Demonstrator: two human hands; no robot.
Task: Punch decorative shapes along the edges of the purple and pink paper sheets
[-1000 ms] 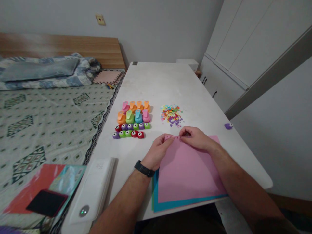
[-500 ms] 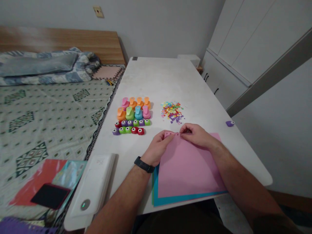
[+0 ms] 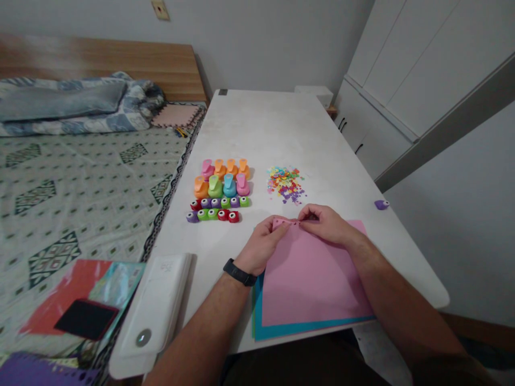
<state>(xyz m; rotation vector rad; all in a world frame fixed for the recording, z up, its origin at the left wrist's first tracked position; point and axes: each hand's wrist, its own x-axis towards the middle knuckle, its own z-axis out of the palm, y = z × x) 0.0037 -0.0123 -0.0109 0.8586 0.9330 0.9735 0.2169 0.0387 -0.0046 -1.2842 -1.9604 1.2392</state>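
Pinching thin pink craft paper (image 3: 309, 279)

Craft punches (image 3: 215, 187) beside paper confetti (image 3: 285, 185)

Left hand (image 3: 261, 245) and right hand (image 3: 326, 224) cover the pinched bit at the pink paper's (image 3: 309, 279) top edge, details hidden. Confetti pile (image 3: 285, 185) too small to tell shapes, same for the small punches' (image 3: 215, 208) cutter shapes. Left forearm (image 3: 197, 335), right forearm (image 3: 402, 316) cut off at bottom edge; purple sheet (image 3: 40, 370) cut off at bottom left.

Nothing can be read; the faint marking (image 3: 166, 266) on the white device (image 3: 155, 305) is too blurred.
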